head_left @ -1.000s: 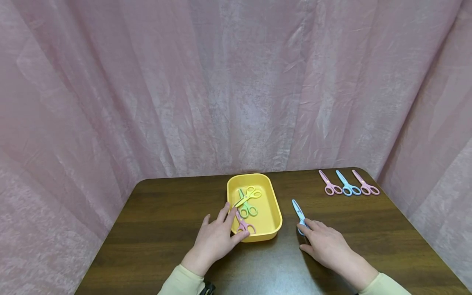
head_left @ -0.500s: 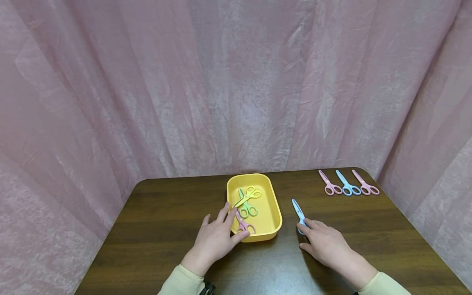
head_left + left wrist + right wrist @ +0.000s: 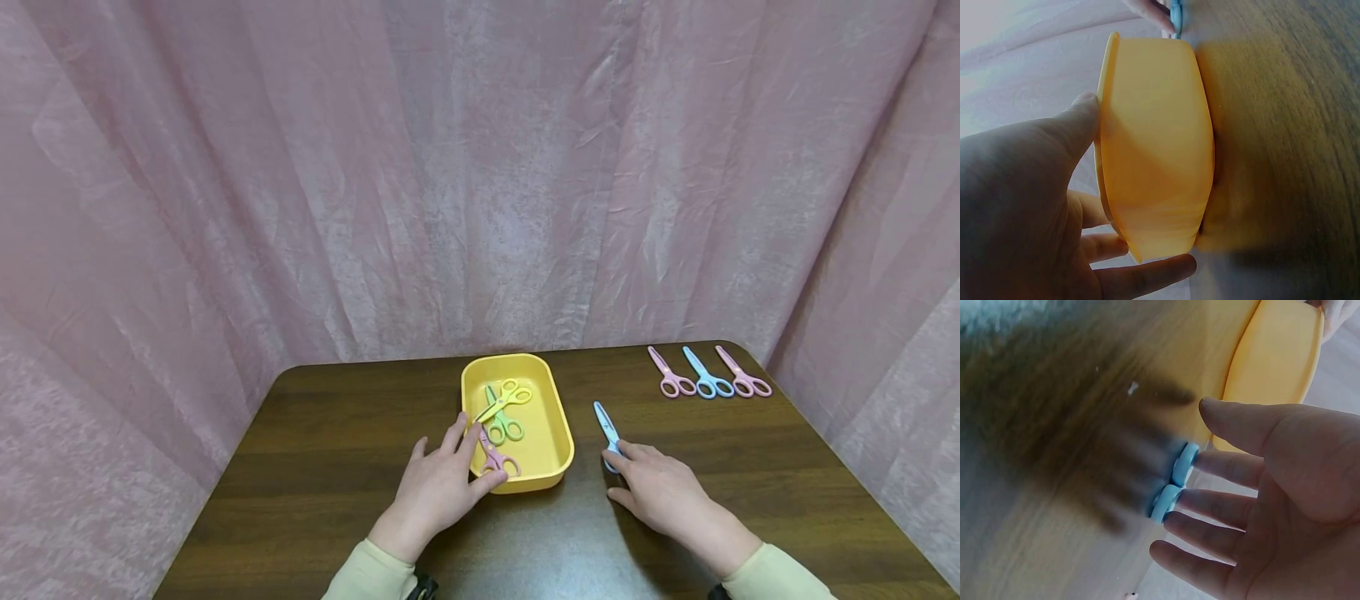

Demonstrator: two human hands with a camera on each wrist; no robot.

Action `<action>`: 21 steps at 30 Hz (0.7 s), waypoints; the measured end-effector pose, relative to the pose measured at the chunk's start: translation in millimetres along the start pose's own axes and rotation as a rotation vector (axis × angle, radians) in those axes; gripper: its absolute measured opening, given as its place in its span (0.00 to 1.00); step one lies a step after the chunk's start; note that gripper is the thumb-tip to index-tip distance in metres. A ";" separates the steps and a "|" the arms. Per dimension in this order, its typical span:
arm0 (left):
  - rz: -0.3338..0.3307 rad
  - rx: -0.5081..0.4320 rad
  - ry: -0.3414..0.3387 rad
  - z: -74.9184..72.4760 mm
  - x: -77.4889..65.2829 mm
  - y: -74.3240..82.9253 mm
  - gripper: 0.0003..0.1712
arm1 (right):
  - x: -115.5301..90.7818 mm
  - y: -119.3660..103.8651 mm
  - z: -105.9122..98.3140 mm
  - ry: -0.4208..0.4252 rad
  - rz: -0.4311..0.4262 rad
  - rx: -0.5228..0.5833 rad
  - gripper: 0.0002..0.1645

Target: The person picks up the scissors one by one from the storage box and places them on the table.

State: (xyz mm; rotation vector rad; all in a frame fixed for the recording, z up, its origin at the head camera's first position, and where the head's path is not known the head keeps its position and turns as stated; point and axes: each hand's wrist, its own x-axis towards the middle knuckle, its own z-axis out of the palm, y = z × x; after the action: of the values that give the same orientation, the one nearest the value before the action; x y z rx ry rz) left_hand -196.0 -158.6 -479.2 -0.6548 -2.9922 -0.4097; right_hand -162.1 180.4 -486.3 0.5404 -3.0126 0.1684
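My left hand [image 3: 438, 487] rests at the near left corner of a yellow tray [image 3: 553, 450]. Its thumb touches the near rim, and its fairly straight fingers lie along the left side. Inside the tray lie yellow scissors [image 3: 501, 402], green scissors [image 3: 498, 428] beneath them, and pink scissors [image 3: 491, 452]. Right of the tray, light blue scissors [image 3: 606, 423] lie on the table, blades pointing away. My right hand [image 3: 663, 492] touches their handle loops [image 3: 1166, 503] with extended fingertips, the thumb held apart, as the right wrist view shows. My fingers partly cover the loops in the head view.
At the far right of the brown table [image 3: 337, 450], pink scissors [image 3: 670, 372], blue scissors [image 3: 707, 372] and more pink scissors [image 3: 741, 372] lie side by side, blades pointing away. A pink curtain [image 3: 480, 183] hangs behind the table and at both sides.
My right hand and the light blue scissors under its fingertips have shifted slightly away from me. The left hand and the tray stay put.
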 end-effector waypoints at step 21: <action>0.003 -0.002 0.014 0.2 0.1 0.5 0.51 | 16.3 12.2 -0.1 -0.036 0.032 0.014 0.32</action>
State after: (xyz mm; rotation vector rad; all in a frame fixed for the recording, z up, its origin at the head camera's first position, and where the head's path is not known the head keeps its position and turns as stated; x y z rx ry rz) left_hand -195.9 -158.1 -479.3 -0.6534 -2.9778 -0.4162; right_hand -181.7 186.2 -485.8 0.5019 -3.0588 0.1831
